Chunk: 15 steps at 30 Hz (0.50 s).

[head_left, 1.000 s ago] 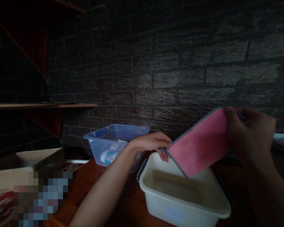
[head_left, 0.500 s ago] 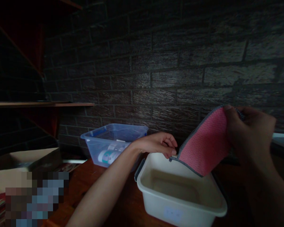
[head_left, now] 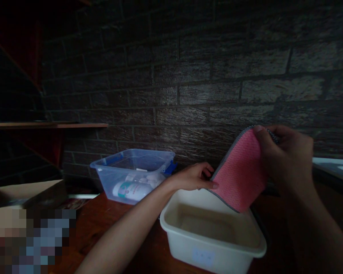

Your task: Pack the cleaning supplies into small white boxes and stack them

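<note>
A pink cleaning cloth (head_left: 240, 171) with a black-and-white stitched edge hangs above the far side of a cream plastic tub (head_left: 211, 241). My right hand (head_left: 286, 152) pinches its upper corner, thumb on the near face. At the lower left corner my left hand (head_left: 196, 176) is closed on the cloth, its thumb lying over the edge. The cloth slants between both hands, its lowest corner hanging over the tub's opening. Inside the tub only the pale floor and walls show. A small pale label is on the tub's front.
Left of the tub, a clear plastic bin (head_left: 103, 173) with blue handles holds a white bottle (head_left: 131, 190) and other white items. An open cardboard box (head_left: 42, 194) stands at far left, below a wooden shelf (head_left: 74, 125). A dark brick wall (head_left: 165, 83) rises behind the wooden table (head_left: 94, 219).
My left thumb has slid further onto the cloth's corner, and its grip now covers more of it. The view has shifted slightly. My right hand keeps hold of the upper corner.
</note>
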Each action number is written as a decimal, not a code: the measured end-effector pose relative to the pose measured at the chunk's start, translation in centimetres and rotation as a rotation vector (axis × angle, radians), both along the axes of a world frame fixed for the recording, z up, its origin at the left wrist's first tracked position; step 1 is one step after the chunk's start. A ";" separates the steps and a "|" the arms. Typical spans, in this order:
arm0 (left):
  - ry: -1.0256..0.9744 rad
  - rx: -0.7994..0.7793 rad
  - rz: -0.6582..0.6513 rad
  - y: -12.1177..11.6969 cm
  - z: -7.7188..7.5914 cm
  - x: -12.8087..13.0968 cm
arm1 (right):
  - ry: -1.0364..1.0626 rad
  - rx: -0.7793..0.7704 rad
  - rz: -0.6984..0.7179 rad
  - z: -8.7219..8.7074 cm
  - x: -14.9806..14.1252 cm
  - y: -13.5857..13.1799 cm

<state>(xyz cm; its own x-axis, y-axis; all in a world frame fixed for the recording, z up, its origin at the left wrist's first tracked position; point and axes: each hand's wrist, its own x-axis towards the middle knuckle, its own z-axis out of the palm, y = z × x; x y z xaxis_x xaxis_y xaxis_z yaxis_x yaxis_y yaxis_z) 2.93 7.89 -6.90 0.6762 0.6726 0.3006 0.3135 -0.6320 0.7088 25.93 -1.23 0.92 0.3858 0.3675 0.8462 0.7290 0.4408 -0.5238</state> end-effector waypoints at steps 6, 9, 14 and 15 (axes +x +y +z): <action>-0.192 0.332 0.215 -2.9 2.0 0.1 | 0.133 -0.288 0.456 0.2 -0.7 -0.3; -0.262 0.319 0.165 -6.5 4.0 0.1 | 0.231 -0.430 0.730 0.1 -1.1 -0.5; -0.102 0.329 0.096 -10.5 5.0 0.4 | 0.349 -0.585 0.836 0.0 -1.7 -0.5; -0.077 0.353 0.120 -10.4 4.8 0.6 | 0.386 -0.620 0.894 0.0 -1.7 -0.5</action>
